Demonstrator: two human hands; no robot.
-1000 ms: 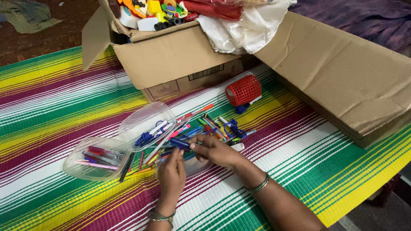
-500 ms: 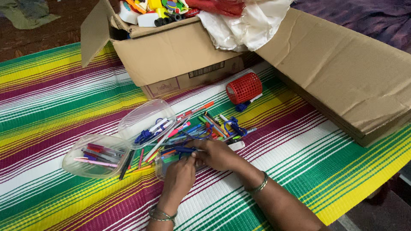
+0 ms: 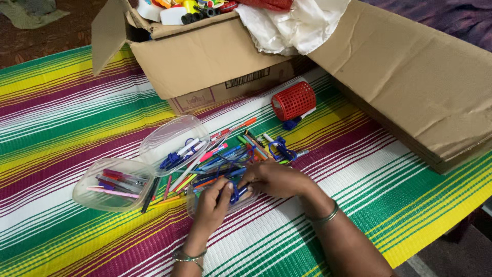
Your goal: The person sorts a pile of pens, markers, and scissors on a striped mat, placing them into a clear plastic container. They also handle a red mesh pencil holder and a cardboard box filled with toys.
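Both hands meet over a clear plastic tub (image 3: 192,201) at the near side of a pile of coloured pens (image 3: 225,154). My left hand (image 3: 214,201) and my right hand (image 3: 271,179) pinch a blue pen (image 3: 236,193) between their fingertips, just above the tub. Two more clear tubs lie to the left: one (image 3: 105,185) holds red and pink pens, the other (image 3: 171,139) holds blue and white ones. Each wrist wears a bangle.
An open cardboard box (image 3: 205,56) full of odds and ends stands behind the pens, with a flattened cardboard sheet (image 3: 420,82) to its right. A red mesh pen holder (image 3: 293,100) lies on its side. Everything rests on a striped mat (image 3: 61,118).
My hands have drawn closer together and slid slightly nearer to me, now both closed on the blue pen over the nearest tub. The tubs and the pile have stayed put.
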